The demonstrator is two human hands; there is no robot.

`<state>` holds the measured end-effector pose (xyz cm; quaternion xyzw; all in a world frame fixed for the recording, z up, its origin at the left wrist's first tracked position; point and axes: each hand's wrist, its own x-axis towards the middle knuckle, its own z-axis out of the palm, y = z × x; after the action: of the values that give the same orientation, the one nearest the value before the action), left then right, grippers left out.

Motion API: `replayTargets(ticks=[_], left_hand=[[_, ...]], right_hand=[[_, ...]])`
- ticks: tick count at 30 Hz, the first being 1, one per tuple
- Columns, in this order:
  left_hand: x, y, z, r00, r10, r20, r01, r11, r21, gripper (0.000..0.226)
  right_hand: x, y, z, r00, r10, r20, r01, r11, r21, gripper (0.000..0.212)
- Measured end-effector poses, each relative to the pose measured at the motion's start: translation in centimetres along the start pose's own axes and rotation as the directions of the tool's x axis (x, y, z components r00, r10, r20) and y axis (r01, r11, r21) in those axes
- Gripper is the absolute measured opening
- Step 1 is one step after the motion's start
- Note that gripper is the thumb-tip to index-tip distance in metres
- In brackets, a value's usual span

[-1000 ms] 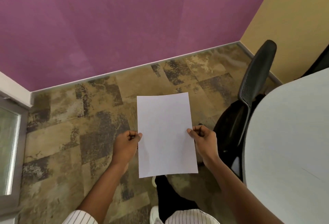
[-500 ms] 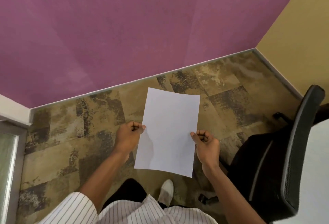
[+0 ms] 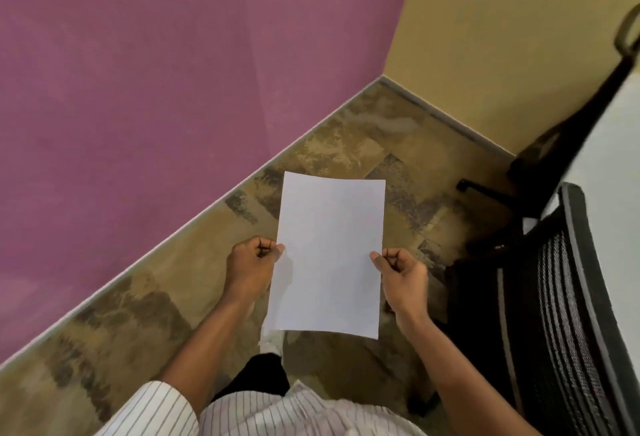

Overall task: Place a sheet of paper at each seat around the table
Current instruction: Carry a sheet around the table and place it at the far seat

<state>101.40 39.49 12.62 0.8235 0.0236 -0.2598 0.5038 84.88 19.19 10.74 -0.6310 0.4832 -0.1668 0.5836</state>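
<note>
A blank white sheet of paper (image 3: 329,255) hangs flat in front of me above the floor. My left hand (image 3: 251,267) pinches its left edge and my right hand (image 3: 401,271) pinches its right edge. The white table (image 3: 613,144) shows only as a pale strip at the far right, apart from the paper. A black mesh office chair (image 3: 554,300) stands between me and the table.
A second black chair (image 3: 568,134) stands farther back by the yellow wall (image 3: 502,27). The purple wall (image 3: 156,72) runs along my left. Patterned brown carpet (image 3: 131,324) covers the floor, and the two walls meet in a corner ahead.
The view has swung left and forward: the table has slid to the right edge and the room corner has come into view. Both hands still hold the sheet the same way.
</note>
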Motion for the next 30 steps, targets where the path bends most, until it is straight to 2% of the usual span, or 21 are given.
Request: replayTargets(ticks=[7,14,24,30], left_hand=[[11.4,9.2,1.3,0.961,0.11,0.256,-0.14,0.985,0.102,0.016],[18.3,16.2,5.4,0.888,0.171,0.427,-0.257,0.954,0.153,0.017],[25.4,24.4,18.2,0.81,0.186,0.557,-0.336,0.924,0.18,0.014],[28.1,31.3,27.6,0.773,0.206,0.601,-0.39,0.9,0.193,0.011]], right_hand=[[4.8,-6.2,2.5,0.972,0.072,-0.226,-0.05,0.993,0.104,0.01],[9.5,-9.5,2.9,0.913,0.13,-0.388,-0.067,0.983,0.17,0.01],[20.5,-10.2,-2.1,0.818,0.207,-0.537,-0.054,0.956,0.287,0.008],[27.9,-11.4,-5.7,0.773,0.222,-0.594,-0.046,0.954,0.297,0.008]])
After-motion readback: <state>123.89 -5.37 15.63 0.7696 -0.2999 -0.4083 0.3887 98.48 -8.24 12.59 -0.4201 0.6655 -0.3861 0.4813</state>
